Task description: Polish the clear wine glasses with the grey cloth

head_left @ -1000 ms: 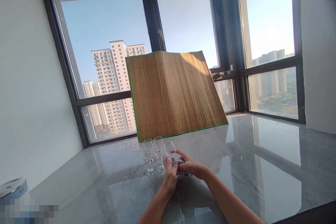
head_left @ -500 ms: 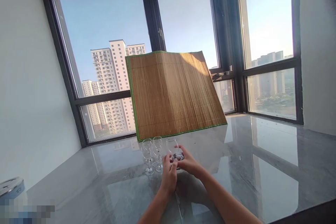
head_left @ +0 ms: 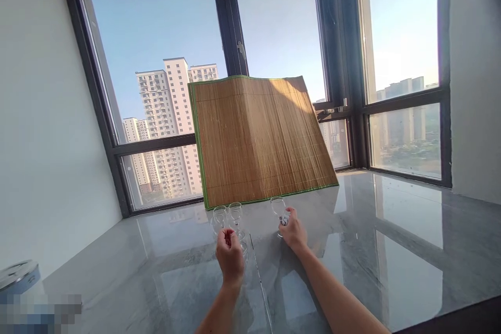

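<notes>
My right hand (head_left: pixel 294 232) is closed around the lower part of a clear stemmed glass (head_left: pixel 277 205), whose bowl rises above the fingers. The glass is upright, with its foot low at the tabletop; I cannot tell whether it touches. My left hand (head_left: pixel 230 257) is closed, its fingertips pressed together, in front of several clear stemmed glasses (head_left: pixel 235 212). Those glasses stand upright in a tight group, partly hidden behind that hand. What the left fingers hold, if anything, is not clear.
A bamboo mat (head_left: pixel 262 141) with green edging leans against the dark window frame (head_left: pixel 156 143) behind the glasses. The glossy grey marbled surface (head_left: pixel 344 266) reflects the windows. A round-topped can (head_left: pixel 19 274) stands at the lower left.
My hands were together around one glass and are now apart. The right hand has carried that glass to the right; the left has moved left, in front of the grouped glasses.
</notes>
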A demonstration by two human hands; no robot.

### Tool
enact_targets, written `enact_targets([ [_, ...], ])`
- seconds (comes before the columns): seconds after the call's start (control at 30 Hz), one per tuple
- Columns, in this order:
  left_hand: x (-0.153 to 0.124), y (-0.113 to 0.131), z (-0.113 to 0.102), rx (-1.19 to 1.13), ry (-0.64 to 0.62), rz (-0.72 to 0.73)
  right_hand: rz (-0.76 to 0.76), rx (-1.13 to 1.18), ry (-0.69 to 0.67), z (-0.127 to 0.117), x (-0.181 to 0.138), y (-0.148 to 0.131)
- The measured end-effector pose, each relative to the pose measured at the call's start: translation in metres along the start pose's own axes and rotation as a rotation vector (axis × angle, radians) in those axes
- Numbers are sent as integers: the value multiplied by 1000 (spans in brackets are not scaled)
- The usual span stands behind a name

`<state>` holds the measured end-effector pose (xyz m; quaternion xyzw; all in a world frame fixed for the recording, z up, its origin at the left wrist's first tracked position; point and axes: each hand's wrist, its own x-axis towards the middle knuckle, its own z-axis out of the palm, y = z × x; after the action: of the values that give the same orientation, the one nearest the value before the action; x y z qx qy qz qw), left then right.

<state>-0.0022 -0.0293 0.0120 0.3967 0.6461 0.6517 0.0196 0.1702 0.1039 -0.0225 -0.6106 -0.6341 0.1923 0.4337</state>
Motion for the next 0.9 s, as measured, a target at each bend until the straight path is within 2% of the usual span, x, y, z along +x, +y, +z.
enact_targets([
  [0.13, 0, -1, -1, 92, 14, -32, 60, -3, 3, -2, 3, 0],
  [0.33, -1, -3, -3, 177, -69, -65, 131, -9, -21, 1, 15, 0],
  [0.53, -4, -15, 3, 241, -118, -155, 194, -14, -31, 7, 30, 2],
  [0.77, -2, -24, 9, 257, -215, -247, 155, 66, 54, 0, 20, 7],
  [0.9, -1, -24, 10, 271, -259, -271, 199, 126, 151, -7, 11, 7],
])
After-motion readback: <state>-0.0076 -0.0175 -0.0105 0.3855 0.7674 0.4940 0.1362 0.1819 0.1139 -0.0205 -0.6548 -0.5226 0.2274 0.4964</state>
